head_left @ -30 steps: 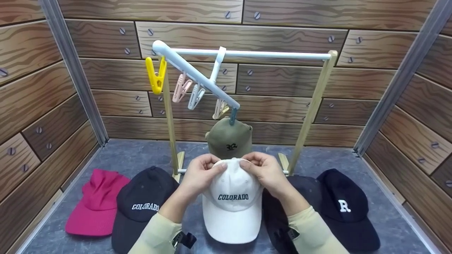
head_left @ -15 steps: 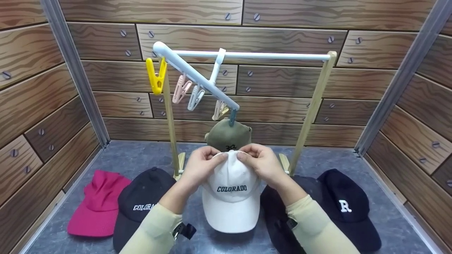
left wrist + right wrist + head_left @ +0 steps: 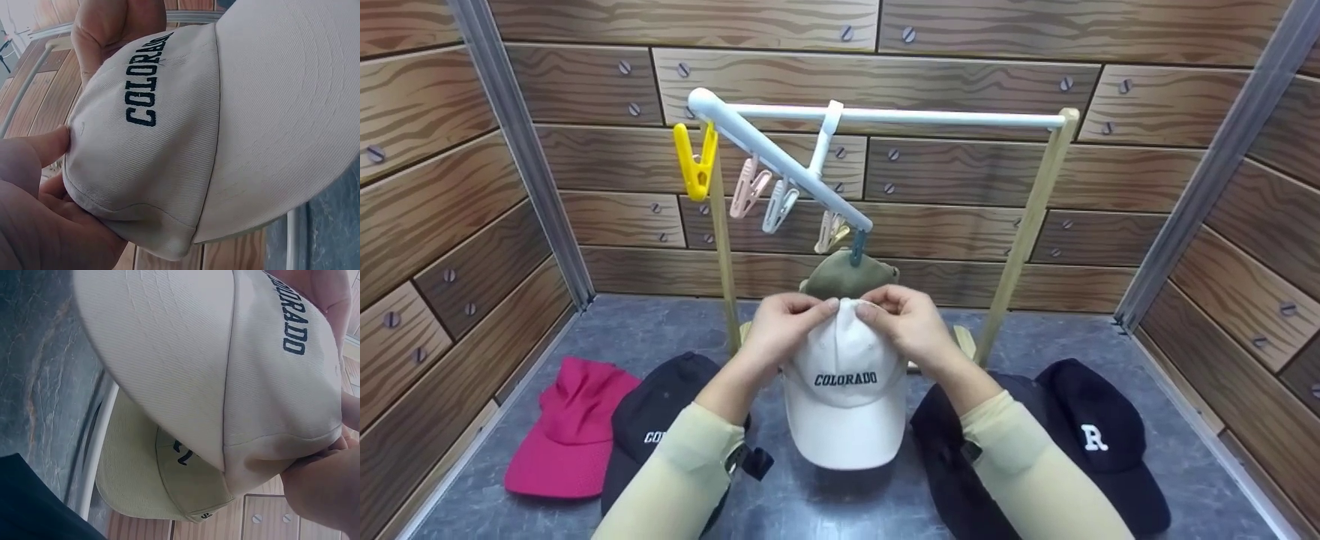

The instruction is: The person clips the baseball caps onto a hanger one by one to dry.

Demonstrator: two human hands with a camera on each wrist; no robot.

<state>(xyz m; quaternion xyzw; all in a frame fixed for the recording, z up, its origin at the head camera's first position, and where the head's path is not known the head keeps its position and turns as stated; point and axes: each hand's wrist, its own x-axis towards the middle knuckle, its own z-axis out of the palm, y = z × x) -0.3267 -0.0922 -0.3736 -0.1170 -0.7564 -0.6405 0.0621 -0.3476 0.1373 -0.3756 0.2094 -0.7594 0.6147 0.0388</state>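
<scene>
A white baseball cap (image 3: 844, 405) lettered COLORADO hangs brim-down between both hands, raised over the grey surface. My left hand (image 3: 780, 328) pinches the top of its crown from the left, thumb in front. On the other side my right hand (image 3: 911, 326) pinches the crown the same way. In the left wrist view, the left thumb (image 3: 53, 143) presses the cap's fabric. Behind it an olive cap (image 3: 847, 276) hangs from a dark teal clip (image 3: 858, 247); in the right wrist view the olive cap (image 3: 140, 467) is partly covered by the white brim.
A white hanger bar (image 3: 780, 157) with yellow, pink, pale blue and cream clips hangs on a wooden-legged rack (image 3: 1035, 217). A magenta cap (image 3: 570, 442) and a black cap (image 3: 660, 405) lie left; dark caps, one marked R (image 3: 1099, 420), lie right.
Both hands have raised the white cap and moved it slightly away from me, toward the rack. It now covers more of the olive cap. The other caps have stayed put.
</scene>
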